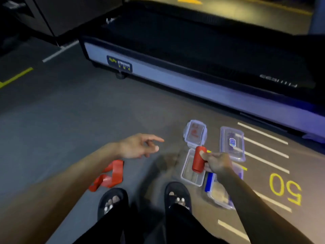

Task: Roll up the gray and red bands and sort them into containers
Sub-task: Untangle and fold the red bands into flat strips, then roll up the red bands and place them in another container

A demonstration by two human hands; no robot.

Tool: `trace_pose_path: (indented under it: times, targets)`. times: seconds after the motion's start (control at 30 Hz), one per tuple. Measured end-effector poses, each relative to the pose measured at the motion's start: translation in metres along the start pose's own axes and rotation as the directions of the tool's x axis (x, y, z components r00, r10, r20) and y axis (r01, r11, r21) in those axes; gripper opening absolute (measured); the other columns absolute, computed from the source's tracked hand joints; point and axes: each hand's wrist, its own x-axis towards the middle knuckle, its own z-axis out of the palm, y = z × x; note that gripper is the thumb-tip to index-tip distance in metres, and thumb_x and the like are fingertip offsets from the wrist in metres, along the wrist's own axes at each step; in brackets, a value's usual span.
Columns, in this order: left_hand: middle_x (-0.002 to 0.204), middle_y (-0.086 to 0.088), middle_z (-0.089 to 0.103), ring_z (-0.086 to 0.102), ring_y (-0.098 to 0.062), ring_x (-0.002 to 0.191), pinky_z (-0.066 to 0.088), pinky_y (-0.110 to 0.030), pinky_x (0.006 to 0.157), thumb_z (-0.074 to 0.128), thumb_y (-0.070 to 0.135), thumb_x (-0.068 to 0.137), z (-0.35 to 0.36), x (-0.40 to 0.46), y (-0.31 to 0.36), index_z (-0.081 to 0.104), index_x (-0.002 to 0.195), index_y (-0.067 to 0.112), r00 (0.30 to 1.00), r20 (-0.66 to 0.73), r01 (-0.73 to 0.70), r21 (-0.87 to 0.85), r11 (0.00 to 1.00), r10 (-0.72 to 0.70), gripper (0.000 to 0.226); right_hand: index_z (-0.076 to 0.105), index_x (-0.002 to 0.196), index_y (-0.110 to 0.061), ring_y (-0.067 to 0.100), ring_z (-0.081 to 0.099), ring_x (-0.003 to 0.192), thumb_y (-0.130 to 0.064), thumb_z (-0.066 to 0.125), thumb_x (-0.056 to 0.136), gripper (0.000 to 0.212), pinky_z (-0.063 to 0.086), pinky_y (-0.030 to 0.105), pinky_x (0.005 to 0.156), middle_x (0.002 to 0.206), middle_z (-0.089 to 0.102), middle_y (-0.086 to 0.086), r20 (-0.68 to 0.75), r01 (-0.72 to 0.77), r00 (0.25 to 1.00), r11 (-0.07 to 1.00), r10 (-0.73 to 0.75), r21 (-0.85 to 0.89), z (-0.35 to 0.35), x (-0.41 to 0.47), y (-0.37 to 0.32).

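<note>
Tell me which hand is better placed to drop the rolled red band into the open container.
Right. The right hand already grips the rolled red band directly over the open clear container. The left hand is open, holds nothing and hovers off to the left.

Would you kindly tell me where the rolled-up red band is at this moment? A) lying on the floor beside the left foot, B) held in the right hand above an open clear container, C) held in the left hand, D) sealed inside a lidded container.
B: the right hand grips the rolled red band just over the open clear container, while the left hand is open and holds nothing.
</note>
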Motion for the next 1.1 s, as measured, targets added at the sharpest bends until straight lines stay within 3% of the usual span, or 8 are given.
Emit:
trace_pose_path:
  times: [0.1,0.2,0.3,0.37,0.43,0.67,0.9,1.1]
  targets:
    - [0.090,0.003,0.059,0.059,-0.011,0.072,0.047,-0.025,0.062,0.063,0.017,0.100,0.019,0.026,-0.052,0.060,0.123,0.035,0.997,0.039,0.062,-0.061,0.996,-0.060,0.029,0.075,0.068,-0.022,0.028,0.070,0.064,-0.035,0.091,0.075,0.022,0.063,0.055,0.075,0.068,0.070,0.005,-0.045,-0.033,0.999,0.988,0.026,-0.149,0.015,0.044,0.047]
    - [0.089,0.002,0.059,0.058,-0.014,0.076,0.046,-0.020,0.060,0.063,0.015,0.100,0.036,0.048,-0.095,0.062,0.128,0.027,0.993,0.060,0.105,-0.059,0.993,-0.102,0.030,0.070,0.060,-0.056,0.033,0.075,0.077,-0.063,0.084,0.056,0.016,0.062,0.057,0.076,0.077,0.076,0.003,-0.085,-0.060,0.996,0.970,0.041,-0.236,0.032,0.098,0.094]
    - [0.091,-0.010,0.066,0.057,-0.013,0.073,0.044,-0.014,0.058,0.063,0.014,0.100,0.051,0.065,-0.132,0.064,0.120,0.031,0.990,0.060,0.132,-0.080,0.988,-0.127,0.027,0.076,0.065,-0.034,0.036,0.074,0.086,-0.053,0.086,0.070,0.021,0.060,0.050,0.083,0.086,0.077,0.007,-0.140,-0.088,0.989,0.948,0.046,-0.307,0.048,0.106,0.088]
    - [0.097,-0.019,0.070,0.058,-0.013,0.070,0.044,-0.015,0.056,0.064,0.014,0.099,0.060,0.073,-0.154,0.064,0.112,0.039,0.988,0.056,0.149,-0.109,0.983,-0.143,0.029,0.080,0.088,-0.022,0.031,0.073,0.095,-0.048,0.081,0.081,0.026,0.055,0.034,0.083,0.094,0.077,0.008,-0.179,-0.112,0.983,0.927,0.050,-0.359,0.059,0.112,0.084]
    - [0.099,-0.017,0.072,0.059,-0.013,0.069,0.044,-0.013,0.056,0.065,0.014,0.098,0.067,0.078,-0.170,0.065,0.109,0.041,0.986,0.059,0.162,-0.118,0.980,-0.156,0.029,0.079,0.101,-0.018,0.029,0.071,0.099,-0.047,0.077,0.086,0.033,0.046,0.026,0.079,0.099,0.076,0.007,-0.209,-0.152,0.975,0.914,0.076,-0.375,0.068,0.123,0.087]
    - [0.088,-0.004,0.070,0.057,0.000,0.059,0.043,-0.011,0.056,0.061,-0.004,0.096,0.076,0.088,-0.197,0.068,0.108,0.029,0.986,0.041,0.165,-0.228,0.959,-0.160,0.036,0.073,0.110,-0.017,0.023,0.064,0.089,-0.057,0.081,0.077,0.053,0.042,0.025,0.074,0.108,0.072,0.006,-0.271,-0.200,0.957,0.905,0.100,-0.375,0.087,0.143,0.096]
    - [0.089,-0.007,0.070,0.055,0.003,0.056,0.042,-0.008,0.056,0.058,-0.004,0.097,0.083,0.093,-0.201,0.068,0.116,0.015,0.980,0.040,0.197,-0.248,0.949,-0.193,0.029,0.073,0.109,-0.018,0.021,0.070,0.091,-0.052,0.082,0.078,0.047,0.046,0.024,0.075,0.104,0.075,0.002,-0.262,-0.149,0.963,0.926,0.057,-0.346,0.091,0.146,0.098]
    - [0.088,-0.002,0.070,0.057,0.003,0.057,0.044,-0.011,0.056,0.057,-0.001,0.099,0.090,0.091,-0.200,0.068,0.113,0.023,0.975,0.051,0.220,-0.265,0.939,-0.214,0.030,0.067,0.110,-0.015,0.021,0.068,0.098,-0.045,0.080,0.085,0.041,0.053,0.029,0.086,0.107,0.071,0.000,-0.264,-0.115,0.964,0.945,0.033,-0.305,0.091,0.145,0.099]
